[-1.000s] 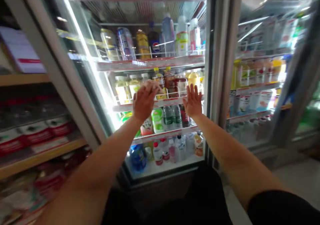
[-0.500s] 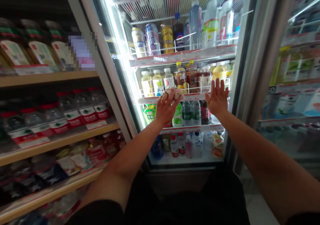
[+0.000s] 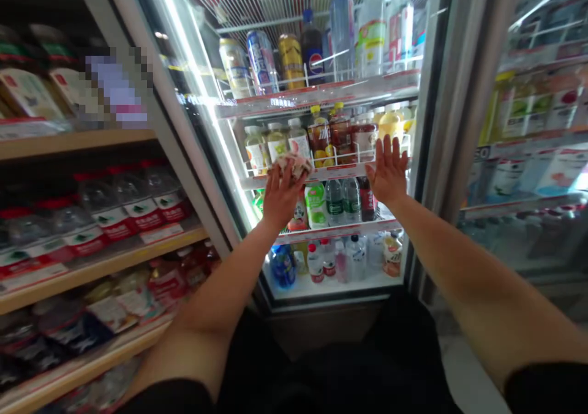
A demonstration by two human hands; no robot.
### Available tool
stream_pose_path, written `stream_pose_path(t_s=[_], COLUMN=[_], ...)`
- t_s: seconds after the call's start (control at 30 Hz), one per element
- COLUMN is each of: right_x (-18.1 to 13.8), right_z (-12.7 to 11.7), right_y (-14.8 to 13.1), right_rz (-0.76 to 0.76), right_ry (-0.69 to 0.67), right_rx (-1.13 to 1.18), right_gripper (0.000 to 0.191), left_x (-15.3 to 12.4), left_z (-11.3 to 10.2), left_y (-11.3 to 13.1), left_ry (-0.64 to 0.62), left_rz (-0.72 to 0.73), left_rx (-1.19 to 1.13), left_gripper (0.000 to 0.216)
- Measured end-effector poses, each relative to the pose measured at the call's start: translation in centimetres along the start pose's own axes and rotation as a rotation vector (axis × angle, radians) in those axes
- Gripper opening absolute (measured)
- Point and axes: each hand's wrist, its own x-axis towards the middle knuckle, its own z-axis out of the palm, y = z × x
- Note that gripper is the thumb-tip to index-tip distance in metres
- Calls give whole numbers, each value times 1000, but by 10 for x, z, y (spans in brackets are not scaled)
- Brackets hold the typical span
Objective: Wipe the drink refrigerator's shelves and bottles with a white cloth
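A crumpled, pale patterned cloth (image 3: 299,165) is under the fingers of my left hand (image 3: 281,198), which presses it against the fridge's glass door (image 3: 337,203) at the level of the middle shelf. My palm hides part of the cloth. Further right on the same glass, my right hand (image 3: 388,172) lies with its fingers spread and holds nothing. Behind the door, a tea bottle with a yellow cap (image 3: 319,137) and a bottle of yellow juice (image 3: 390,123) stand on the shelf near my hands.
Cans (image 3: 290,62) and tall bottles fill the fridge's upper shelf; small bottles (image 3: 315,264) stand at its bottom. To my left is a wooden rack (image 3: 114,252) of red-capped bottles. A metal door frame (image 3: 459,126) and another drinks fridge are on the right.
My left hand and the cloth have slid left across the glass. My right hand stays at about the same place on the door. The whole view has shifted slightly.
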Motion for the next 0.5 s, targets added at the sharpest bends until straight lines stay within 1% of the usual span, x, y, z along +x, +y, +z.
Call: stream_pose_path(t_s=[0.07,0.13,0.2,0.27,0.3,0.37,0.4,0.5], right_x=[0,-1,-1,0,0,0,0,-1], right_z=[0,1,1,0,0,-1,-1,-1], right_y=[0,0,1,1,1,1,1,1], right_rz=[-2,-4,-2,2,1,-3,-4,-6], right_ry=[6,7,2,-6,-9,-10,-8,0], right_rx=[7,5,-5,-15,-17,-14,-12,-7], right_gripper=[70,71,71,72,72,72,72,72], left_x=[-8,-6,1,4,1,-11,-20,-38], left_z=[0,-4,-7,-8,-7,-4,-3,-3], left_y=[-7,-21,-34,-42,-42,-36,-32,-26], left_ry=[-38,-23,34,78,81,40,8,-70], left_rz=[92,108,36,-67,-111,-150,-143,-47], left_rx=[-18,-27,-27,-32,-41,-67,-79,-93], left_gripper=[50,48,48,50,50,48,47,44])
